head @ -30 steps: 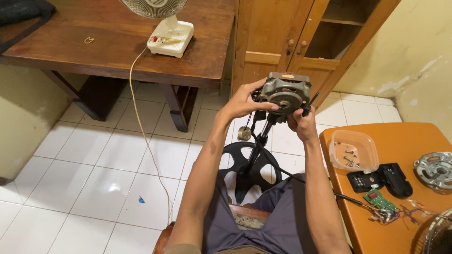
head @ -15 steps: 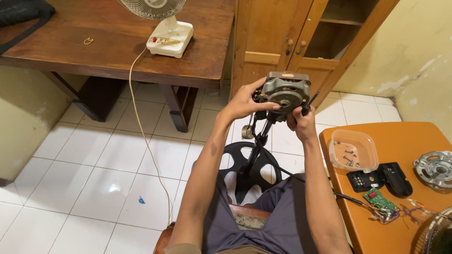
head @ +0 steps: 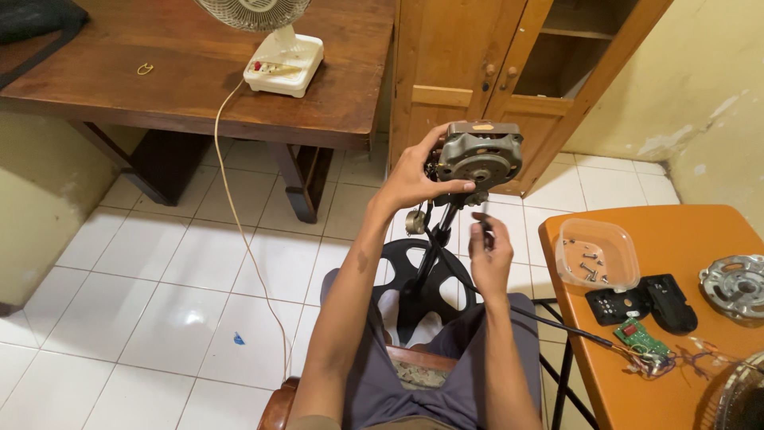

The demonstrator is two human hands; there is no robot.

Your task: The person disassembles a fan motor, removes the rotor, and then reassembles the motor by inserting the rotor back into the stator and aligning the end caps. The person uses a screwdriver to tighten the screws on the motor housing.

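Two worktops are recorded, with the person seated between them on a chair. One dark wooden worktop (head: 119, 87) is entered at far left, carrying one white desk fan (head: 282, 60) whose single pale cord (head: 239, 231) is trailed down over the tiled floor (head: 143, 295), and one small ring-shaped item (head: 145, 69) of a kind that cannot be told. One wooden cabinet (head: 493, 72) is noted behind, its right door open.

One left hand (head: 414, 179) is entered at centre, fingers clamped round the side of one grey fan motor (head: 480, 154); the motor is held raised at chest height on its black stem, apparently so that its face is turned toward the wearer for inspection. One black spoked base (head: 430, 279) is seen below it, above the lap.

One right hand (head: 489, 255) is listed just below the motor, closed on one slim dark tool (head: 485, 231), probably a screwdriver, held upright.

One orange worktop (head: 676, 374) at right carries:
- one clear tray (head: 597, 255), several screws kept together in it;
- two black plastic covers (head: 645, 301);
- one green circuit board (head: 641, 338) with wires;
- one round metal housing (head: 736, 285).
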